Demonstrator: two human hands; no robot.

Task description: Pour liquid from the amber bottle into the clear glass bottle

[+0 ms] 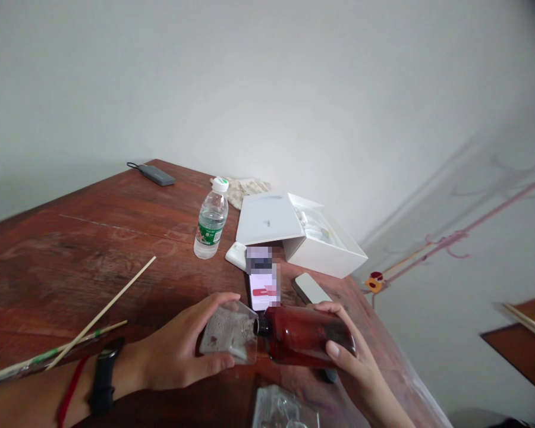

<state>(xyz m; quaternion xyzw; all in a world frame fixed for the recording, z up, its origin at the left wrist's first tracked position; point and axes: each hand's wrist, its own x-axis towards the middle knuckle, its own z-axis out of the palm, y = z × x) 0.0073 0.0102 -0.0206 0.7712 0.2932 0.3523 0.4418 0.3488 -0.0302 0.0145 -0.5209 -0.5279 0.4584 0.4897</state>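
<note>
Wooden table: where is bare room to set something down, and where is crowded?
Bare reddish-brown wooden table lies between the pale wooden sticks, the clear plastic water bottle and the grey power bank. It is crowded around the open white cardboard box, the smartphone, and the left hand with a clear square bottle and right hand with a dark red bottle.

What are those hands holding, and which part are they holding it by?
The left hand grips a clear square bottle around its body. The right hand holds a reddish-brown bottle near its bottom end.
</note>
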